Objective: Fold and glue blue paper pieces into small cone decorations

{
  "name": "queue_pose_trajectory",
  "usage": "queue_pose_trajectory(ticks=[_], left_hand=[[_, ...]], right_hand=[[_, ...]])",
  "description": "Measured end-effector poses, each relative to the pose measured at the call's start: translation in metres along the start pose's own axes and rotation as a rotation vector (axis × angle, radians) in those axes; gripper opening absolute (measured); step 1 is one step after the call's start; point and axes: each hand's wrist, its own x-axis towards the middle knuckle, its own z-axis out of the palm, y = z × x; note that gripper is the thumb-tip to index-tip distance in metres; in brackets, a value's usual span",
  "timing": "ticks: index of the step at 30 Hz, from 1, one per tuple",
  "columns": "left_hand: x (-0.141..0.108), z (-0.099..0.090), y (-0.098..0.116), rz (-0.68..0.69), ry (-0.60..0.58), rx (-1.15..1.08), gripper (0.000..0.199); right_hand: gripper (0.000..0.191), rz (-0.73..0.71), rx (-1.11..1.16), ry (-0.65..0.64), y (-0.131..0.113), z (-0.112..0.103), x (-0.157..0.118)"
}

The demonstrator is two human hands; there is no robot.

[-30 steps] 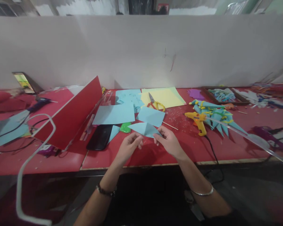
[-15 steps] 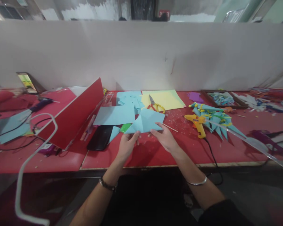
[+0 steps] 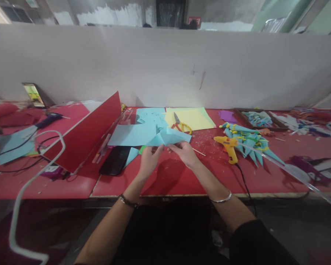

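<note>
A creased sheet of light blue paper (image 3: 169, 137) is held above the red table, between my two hands. My left hand (image 3: 151, 156) pinches its near left part with thumb and fingers. On the near right side, my right hand (image 3: 184, 151) grips the same sheet. The paper bends upward along its creases, and my fingers hide part of its lower edge. Just beyond it lie scissors with yellow and red handles (image 3: 182, 127). A small blue paper cone (image 3: 131, 156) and a flat blue sheet (image 3: 127, 135) rest to the left.
A black phone (image 3: 114, 161) lies left of my hands. Further left leans a red board (image 3: 85, 138). To the right are a yellow glue gun (image 3: 228, 147) with a trailing cord and a bunch of blue paper cones (image 3: 251, 141). Yellow paper (image 3: 198, 117) lies behind.
Both hands have lifted the blue paper slightly and come closer together. The sheet, flatter before, now tilts and bends along its creases. The view has shifted slightly.
</note>
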Motion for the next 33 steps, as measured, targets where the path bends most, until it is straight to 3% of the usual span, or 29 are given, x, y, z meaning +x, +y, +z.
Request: queue_pose_trajectory(ticks=[6, 13, 20, 25, 29, 33], left_hand=[[0.023, 0.007, 0.003, 0.060, -0.064, 0.116, 0.027], [0.050, 0.012, -0.005, 0.100, -0.118, 0.192, 0.024], [0.061, 0.015, -0.019, 0.202, -0.264, 0.187, 0.030], [0.066, 0.024, -0.033, 0.241, -0.167, 0.159, 0.029], [0.063, 0.026, -0.043, 0.157, -0.173, 0.075, 0.033], [0.057, 0.023, -0.047, 0.164, -0.169, 0.025, 0.031]], right_hand=[[0.024, -0.111, -0.040, -0.022, 0.008, -0.009, 0.023], [0.016, -0.156, -0.245, -0.051, 0.017, -0.021, 0.046], [0.016, -0.188, -0.402, -0.010, 0.036, -0.029, 0.060], [0.026, -0.166, -0.269, -0.100, 0.048, -0.033, 0.058], [0.033, -0.126, -0.154, -0.259, 0.046, -0.030, 0.051], [0.037, -0.125, -0.136, -0.285, 0.044, -0.025, 0.047]])
